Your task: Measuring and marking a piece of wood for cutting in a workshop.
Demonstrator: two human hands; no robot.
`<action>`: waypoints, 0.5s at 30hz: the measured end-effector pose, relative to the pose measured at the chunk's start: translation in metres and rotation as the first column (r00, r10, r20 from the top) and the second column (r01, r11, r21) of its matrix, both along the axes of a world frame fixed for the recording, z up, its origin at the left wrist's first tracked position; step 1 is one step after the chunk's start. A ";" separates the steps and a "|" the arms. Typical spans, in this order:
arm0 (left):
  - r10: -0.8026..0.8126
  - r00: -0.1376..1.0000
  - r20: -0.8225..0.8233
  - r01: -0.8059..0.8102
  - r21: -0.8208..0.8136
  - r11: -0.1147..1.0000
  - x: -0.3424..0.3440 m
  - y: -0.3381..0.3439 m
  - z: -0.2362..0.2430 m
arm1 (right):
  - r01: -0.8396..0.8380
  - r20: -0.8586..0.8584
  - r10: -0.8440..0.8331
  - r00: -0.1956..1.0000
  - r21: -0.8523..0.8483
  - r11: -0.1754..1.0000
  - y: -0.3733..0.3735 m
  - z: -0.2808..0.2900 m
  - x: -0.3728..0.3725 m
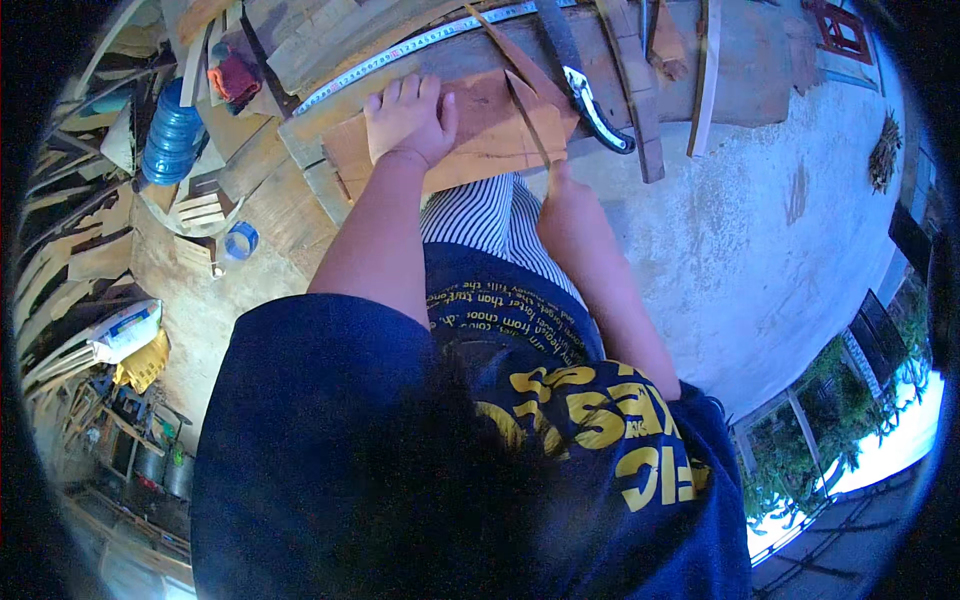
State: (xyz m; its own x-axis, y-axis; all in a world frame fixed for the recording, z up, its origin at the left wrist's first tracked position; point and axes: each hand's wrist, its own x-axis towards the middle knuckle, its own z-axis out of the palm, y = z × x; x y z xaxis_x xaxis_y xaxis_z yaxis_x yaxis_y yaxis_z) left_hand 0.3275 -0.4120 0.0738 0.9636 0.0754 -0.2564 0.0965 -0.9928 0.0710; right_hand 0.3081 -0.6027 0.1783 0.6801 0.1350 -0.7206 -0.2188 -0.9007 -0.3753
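Note:
My left hand [411, 120] lies flat on a reddish-brown wooden board [480, 122], thumb apart from the stretched fingers. The board rests across planks in front of my lap. My right hand [567, 190] is closed around the lower end of a long, narrow, pointed blade [527, 112]. It lies at a slant over the board's right part, tip away from me; knife or saw, I cannot tell which. Beyond the board runs a white tape measure [400, 52]. A second tool, a saw with a black-and-silver handle [592, 112], rests to the right of the board.
Loose wooden strips [632, 85] lie right of the saw. At the left stand a blue ribbed plastic bottle [172, 135], a red cloth-like bundle [233, 78] and a roll of blue tape [241, 240]. Piled scrap wood [100, 260] lines the left side. A twig bundle [885, 152] lies far right.

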 end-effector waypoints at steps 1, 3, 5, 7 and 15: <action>0.001 1.000 -0.001 -0.001 0.007 1.000 -0.001 0.002 -0.001 | -0.001 -0.001 0.001 1.000 0.007 1.000 0.002 -0.006 0.003; -0.011 0.999 0.031 0.011 0.008 1.000 -0.001 0.000 -0.004 | -0.046 0.115 0.040 0.993 0.053 0.998 0.006 -0.026 0.017; -0.022 1.000 0.013 0.022 -0.001 1.000 0.002 -0.002 0.000 | -0.067 0.150 0.056 0.987 0.069 0.995 0.013 -0.038 0.028; -0.028 1.000 -0.007 0.028 -0.005 1.000 0.003 -0.004 0.001 | -0.094 0.184 0.076 0.980 0.088 0.992 0.006 -0.033 0.024; 0.011 1.000 0.029 -0.011 -0.017 1.000 0.002 -0.001 -0.002 | -0.392 0.126 0.378 0.917 0.119 0.912 -0.009 -0.011 0.049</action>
